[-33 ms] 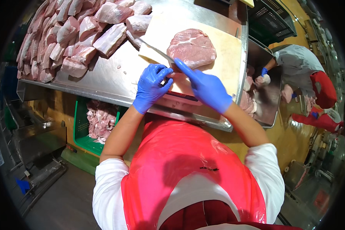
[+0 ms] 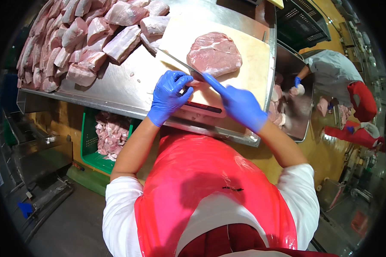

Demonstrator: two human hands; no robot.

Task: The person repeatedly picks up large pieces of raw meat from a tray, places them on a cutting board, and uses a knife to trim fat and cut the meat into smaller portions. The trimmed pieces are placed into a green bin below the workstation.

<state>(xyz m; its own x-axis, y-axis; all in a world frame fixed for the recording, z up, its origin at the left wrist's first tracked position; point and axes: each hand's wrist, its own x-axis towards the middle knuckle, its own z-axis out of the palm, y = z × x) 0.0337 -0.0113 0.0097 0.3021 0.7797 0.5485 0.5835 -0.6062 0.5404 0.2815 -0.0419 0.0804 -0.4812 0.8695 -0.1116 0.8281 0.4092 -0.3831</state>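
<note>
In my gloved right hand (image 2: 243, 106) is a knife, its blade (image 2: 176, 59) pointing up and left across the cutting board (image 2: 253, 64). My gloved left hand (image 2: 169, 96) pinches a small strip of pink meat (image 2: 196, 82) beside the blade, near the board's front edge. A broad, round-edged slab of boneless pork (image 2: 214, 53) lies flat on the board, just beyond the knife. Neither hand touches the slab. The knife's handle is mostly hidden in my right glove.
Many pork pieces (image 2: 88, 51) are heaped on the steel table (image 2: 111, 96) at left. Below sits a green crate (image 2: 88, 141) of trimmings. A metal tub (image 2: 302, 120) with meat adjoins on the right, where a co-worker's gloved hand (image 2: 297, 80) reaches in. A black crate (image 2: 302, 25) stands behind.
My right hand has moved a little right and toward me, drawing the knife along. My left hand stays almost in place, still pinching the strip.
</note>
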